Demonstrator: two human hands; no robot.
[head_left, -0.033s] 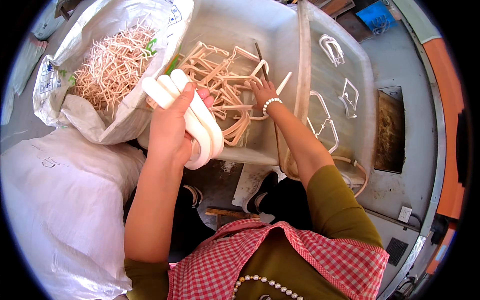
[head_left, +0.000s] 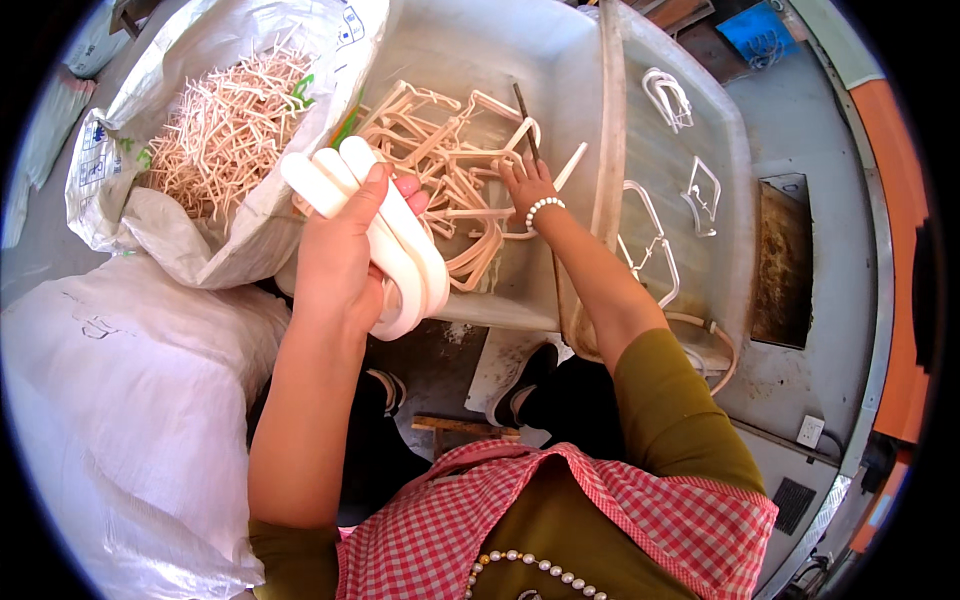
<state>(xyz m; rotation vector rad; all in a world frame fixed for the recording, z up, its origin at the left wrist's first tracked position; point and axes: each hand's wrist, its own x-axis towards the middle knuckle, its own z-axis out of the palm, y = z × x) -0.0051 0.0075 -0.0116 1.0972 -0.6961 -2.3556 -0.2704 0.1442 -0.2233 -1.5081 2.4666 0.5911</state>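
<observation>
My left hand [head_left: 345, 245] is closed round a small bundle of white, curved plastic pieces [head_left: 405, 265], held above the near edge of a whitish plastic tub [head_left: 490, 310]. Their rounded ends stick out past my thumb at the upper left, and the bent ends hang at the lower right. Inside the tub lies a tangled heap of pale pink plastic frames [head_left: 445, 160]. My right hand [head_left: 530, 190], a bead bracelet at its wrist, reaches palm down to the right side of this heap with fingers spread. A thin dark rod [head_left: 522, 110] meets its fingertips; whether they touch it is unclear.
An open white sack [head_left: 215, 265] full of thin pink plastic scraps [head_left: 230, 130] stands left of the tub. Nearer me is a bulging white sack [head_left: 130, 400]. On the right, a second tub [head_left: 690, 270] holds a few white frames [head_left: 665, 100]. A socket [head_left: 810, 430] sits farther right.
</observation>
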